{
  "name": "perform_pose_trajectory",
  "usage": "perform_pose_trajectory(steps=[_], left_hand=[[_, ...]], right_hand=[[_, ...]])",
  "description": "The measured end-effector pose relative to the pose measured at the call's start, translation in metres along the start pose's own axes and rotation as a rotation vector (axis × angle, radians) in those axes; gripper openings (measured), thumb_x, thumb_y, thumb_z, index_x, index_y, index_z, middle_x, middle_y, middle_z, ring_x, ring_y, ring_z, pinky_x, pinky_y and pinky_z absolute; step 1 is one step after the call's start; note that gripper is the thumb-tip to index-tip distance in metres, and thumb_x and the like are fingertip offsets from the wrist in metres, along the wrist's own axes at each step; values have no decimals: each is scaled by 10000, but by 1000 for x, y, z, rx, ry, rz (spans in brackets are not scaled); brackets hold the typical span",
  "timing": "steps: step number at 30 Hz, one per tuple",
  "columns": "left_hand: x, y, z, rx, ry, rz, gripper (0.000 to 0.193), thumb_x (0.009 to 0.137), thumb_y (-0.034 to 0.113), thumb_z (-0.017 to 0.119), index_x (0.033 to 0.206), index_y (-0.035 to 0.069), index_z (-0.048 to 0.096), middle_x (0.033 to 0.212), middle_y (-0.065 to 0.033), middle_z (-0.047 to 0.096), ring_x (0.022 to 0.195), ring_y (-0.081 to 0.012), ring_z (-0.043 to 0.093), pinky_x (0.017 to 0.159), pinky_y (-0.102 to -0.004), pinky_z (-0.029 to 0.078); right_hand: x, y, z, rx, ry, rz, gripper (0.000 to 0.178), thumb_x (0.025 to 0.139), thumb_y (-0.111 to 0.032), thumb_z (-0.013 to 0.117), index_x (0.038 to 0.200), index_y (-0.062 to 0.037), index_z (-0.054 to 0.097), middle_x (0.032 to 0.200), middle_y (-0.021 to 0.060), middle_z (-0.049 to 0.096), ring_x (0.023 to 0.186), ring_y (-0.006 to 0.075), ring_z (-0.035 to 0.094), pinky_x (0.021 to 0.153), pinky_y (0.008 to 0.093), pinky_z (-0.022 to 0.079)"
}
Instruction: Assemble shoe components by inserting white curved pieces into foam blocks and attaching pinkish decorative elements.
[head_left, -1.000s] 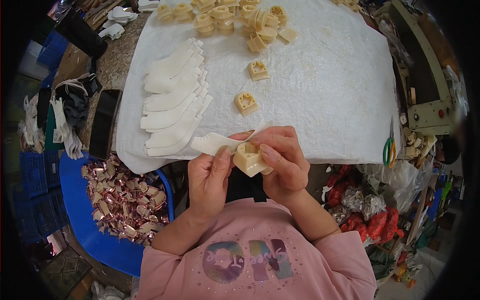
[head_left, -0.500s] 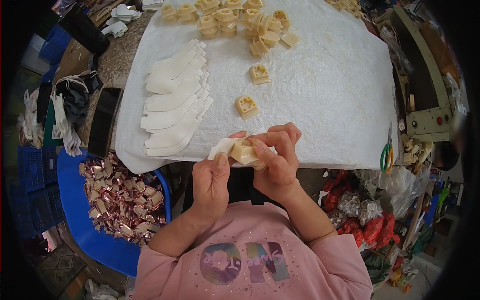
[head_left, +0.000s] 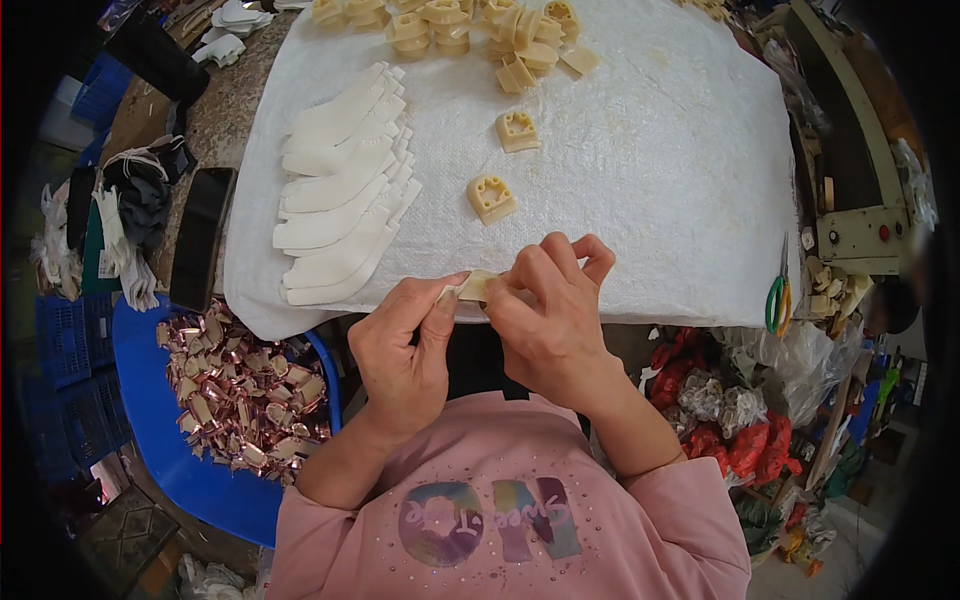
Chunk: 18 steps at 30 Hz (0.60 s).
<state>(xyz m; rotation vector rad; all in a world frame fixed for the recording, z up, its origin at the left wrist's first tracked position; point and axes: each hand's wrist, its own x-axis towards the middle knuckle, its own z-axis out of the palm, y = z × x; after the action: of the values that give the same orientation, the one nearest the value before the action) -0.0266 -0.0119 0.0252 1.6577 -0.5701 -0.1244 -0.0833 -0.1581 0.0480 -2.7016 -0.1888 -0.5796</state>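
Note:
At the near edge of the white woven sheet [head_left: 650, 200], my two hands meet over a beige plastic shoe heel [head_left: 478, 286]. My left hand [head_left: 402, 345] pinches the end of a white cover piece at the heel's left side. My right hand [head_left: 552, 325] is closed round the heel's right side, hiding much of it. Two more beige heels, the nearer one [head_left: 491, 200] and the farther one [head_left: 517, 132], stand ahead of my hands. To the left, curved white cover pieces [head_left: 335, 215] lie overlapped in a row. A heap of heels [head_left: 520, 45] sits at the far end.
A blue tub [head_left: 190, 490] holding many shiny copper-coloured pieces [head_left: 250, 400] stands below left. A black phone [head_left: 203, 240] lies beside the sheet. Scissors [head_left: 777, 305] rest at the right edge, near a green-grey machine [head_left: 858, 238]. Red plastic bags [head_left: 765, 450] are heaped below right.
The heel has turned and is now mostly covered by my fingers. My left hand has shifted left and pinches the white piece's end; my right hand has rolled over the heel.

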Motion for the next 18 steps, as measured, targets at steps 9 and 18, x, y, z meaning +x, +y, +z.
perform_pose_trajectory(steps=[9,18], left_hand=[[2,-2,5,290,-85,197,156,884,9,538,993,-60,627,807,-144,599,668,-208,576,600,-296,467],[3,-31,1,-140,-118,95,169,834,17,626,1000,17,660,910,-64,604,733,-125,545,621,-245,449]], right_hand=[[-9,18,19,80,35,-21,222,577,-17,630,735,-121,514,750,37,411,759,225,432,736,418,249],[-12,23,18,497,131,59,247,622,76,604,806,-86,572,751,44,449,761,224,448,753,387,265]])
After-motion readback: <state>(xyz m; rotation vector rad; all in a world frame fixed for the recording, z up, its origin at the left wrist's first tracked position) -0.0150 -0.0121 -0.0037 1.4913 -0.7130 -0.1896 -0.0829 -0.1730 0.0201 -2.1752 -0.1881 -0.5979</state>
